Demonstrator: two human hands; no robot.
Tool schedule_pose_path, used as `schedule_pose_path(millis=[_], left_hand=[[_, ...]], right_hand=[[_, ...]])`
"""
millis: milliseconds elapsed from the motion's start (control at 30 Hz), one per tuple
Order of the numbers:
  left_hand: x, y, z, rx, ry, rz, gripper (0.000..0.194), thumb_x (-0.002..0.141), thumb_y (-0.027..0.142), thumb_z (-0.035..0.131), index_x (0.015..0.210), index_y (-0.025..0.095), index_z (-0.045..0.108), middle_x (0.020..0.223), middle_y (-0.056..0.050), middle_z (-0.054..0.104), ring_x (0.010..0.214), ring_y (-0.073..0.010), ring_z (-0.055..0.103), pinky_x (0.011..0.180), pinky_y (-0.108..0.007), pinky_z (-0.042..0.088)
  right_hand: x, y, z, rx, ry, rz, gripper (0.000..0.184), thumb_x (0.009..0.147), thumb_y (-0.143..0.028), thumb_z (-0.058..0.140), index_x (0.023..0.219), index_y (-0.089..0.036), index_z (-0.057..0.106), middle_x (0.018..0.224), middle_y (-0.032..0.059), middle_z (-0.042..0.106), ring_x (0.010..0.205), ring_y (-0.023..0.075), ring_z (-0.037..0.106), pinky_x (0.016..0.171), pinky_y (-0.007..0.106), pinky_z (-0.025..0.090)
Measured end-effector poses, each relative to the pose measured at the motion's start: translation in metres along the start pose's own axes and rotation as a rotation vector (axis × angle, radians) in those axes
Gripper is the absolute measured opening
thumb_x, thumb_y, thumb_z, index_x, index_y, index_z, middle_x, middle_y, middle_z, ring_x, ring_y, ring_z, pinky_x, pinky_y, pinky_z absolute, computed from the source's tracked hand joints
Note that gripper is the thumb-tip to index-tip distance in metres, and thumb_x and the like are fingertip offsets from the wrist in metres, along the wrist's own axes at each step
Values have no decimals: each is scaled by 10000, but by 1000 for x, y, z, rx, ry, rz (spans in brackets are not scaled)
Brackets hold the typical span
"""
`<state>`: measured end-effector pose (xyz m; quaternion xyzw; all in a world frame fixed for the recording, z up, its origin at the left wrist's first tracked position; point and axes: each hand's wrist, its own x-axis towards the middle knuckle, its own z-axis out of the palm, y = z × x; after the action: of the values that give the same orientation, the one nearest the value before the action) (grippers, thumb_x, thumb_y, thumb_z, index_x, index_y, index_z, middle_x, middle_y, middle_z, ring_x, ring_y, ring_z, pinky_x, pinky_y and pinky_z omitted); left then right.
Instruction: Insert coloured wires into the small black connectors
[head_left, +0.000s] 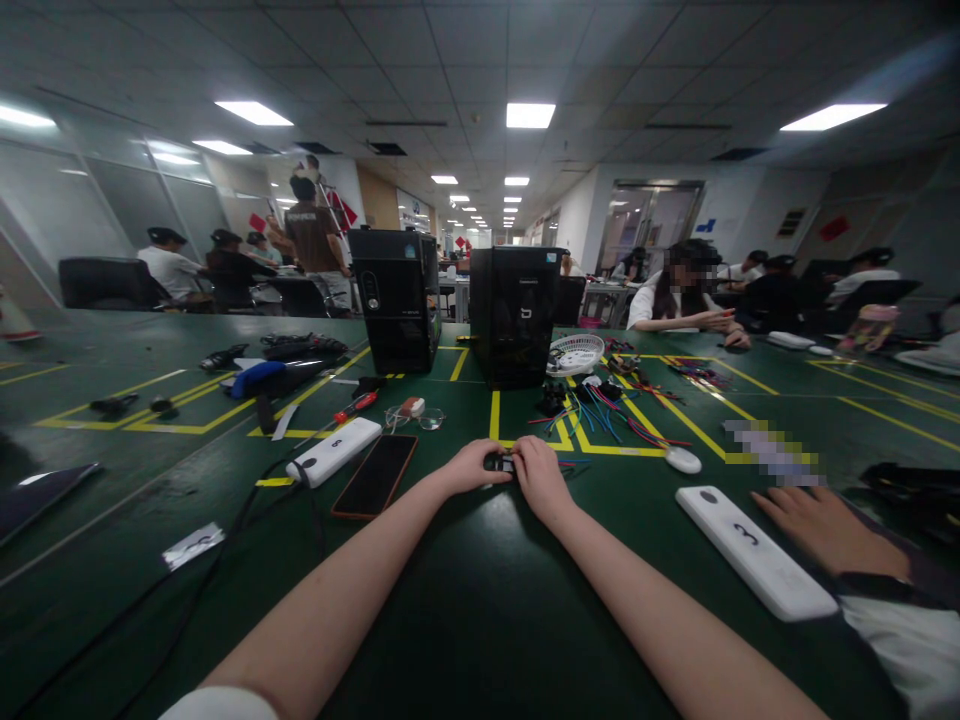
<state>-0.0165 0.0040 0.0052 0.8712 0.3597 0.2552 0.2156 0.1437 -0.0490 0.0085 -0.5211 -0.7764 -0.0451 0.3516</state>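
Just above the green table, both my hands come together at the middle of the head view. My left hand (471, 468) pinches the left side of a small black part (501, 463). The fingers of my right hand (538, 480) are closed on its right side. Red and blue wires (576, 464) stick out past my right hand, and I cannot tell whether they join the part. Fingers cover most of the part, so its exact kind does not show. Beyond lies a loose bunch of coloured wires (600, 410) with black connectors (553, 396).
Two black computer cases (514, 320) stand ahead. To the left lie a phone (375, 478), a white power bank (335, 452), glasses (429, 419) and a cable (240, 520). On the right are another power bank (754, 550), a white mouse (682, 460) and a co-worker's hand (836, 535).
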Motion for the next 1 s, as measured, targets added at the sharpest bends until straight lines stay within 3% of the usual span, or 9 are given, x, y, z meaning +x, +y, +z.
schedule_pose_path(millis=[200, 300, 433, 600, 700, 867, 1000], left_hand=[[0, -5, 0, -45, 8, 34, 366, 672, 344, 673, 974, 147, 610, 938, -63, 612, 883, -211, 555, 791, -306, 426], [0, -9, -1, -72, 72, 11, 356, 674, 305, 672, 985, 146, 604, 960, -66, 602, 901, -205, 551, 816, -307, 426], [0, -15, 0, -59, 156, -58, 349, 656, 245, 674, 978, 133, 600, 983, -77, 593, 925, -209, 546, 846, -323, 425], [1, -13, -2, -40, 131, -56, 330, 677, 265, 659, 978, 137, 606, 981, -79, 595, 927, -208, 549, 852, -321, 426], [0, -8, -3, -37, 104, -55, 342, 678, 294, 660, 983, 148, 610, 979, -74, 602, 921, -211, 554, 840, -319, 431], [-1, -8, -3, -33, 57, -41, 375, 677, 353, 665, 993, 157, 616, 963, -70, 611, 904, -221, 559, 813, -323, 435], [-1, -12, -1, -43, 43, -37, 411, 667, 379, 674, 1010, 159, 615, 980, -77, 611, 916, -230, 557, 823, -336, 433]], right_hand=[[-1, -6, -6, 3, -16, -83, 128, 838, -162, 414, 874, -170, 536, 942, 72, 539, 917, 190, 458, 810, 325, 350], [-2, -10, -10, -13, -31, -122, 135, 850, -186, 420, 886, -168, 549, 920, 70, 542, 883, 182, 470, 793, 318, 365], [-5, -14, -7, -14, -170, -248, 137, 846, -184, 443, 919, -169, 558, 909, 63, 558, 875, 165, 491, 777, 293, 392], [-8, -16, -4, -2, -325, -321, 88, 810, -188, 508, 861, -181, 580, 932, 49, 575, 884, 153, 514, 780, 282, 402], [-6, -11, -7, 11, -269, -294, 109, 818, -235, 506, 881, -180, 576, 912, 50, 571, 885, 159, 509, 795, 300, 391], [2, 13, -10, -19, -77, -104, 147, 828, -182, 445, 896, -169, 574, 873, 57, 547, 857, 168, 490, 766, 306, 385], [4, 25, -7, -60, -69, -74, 147, 800, -168, 477, 903, -173, 582, 889, 58, 540, 873, 177, 477, 765, 307, 379]])
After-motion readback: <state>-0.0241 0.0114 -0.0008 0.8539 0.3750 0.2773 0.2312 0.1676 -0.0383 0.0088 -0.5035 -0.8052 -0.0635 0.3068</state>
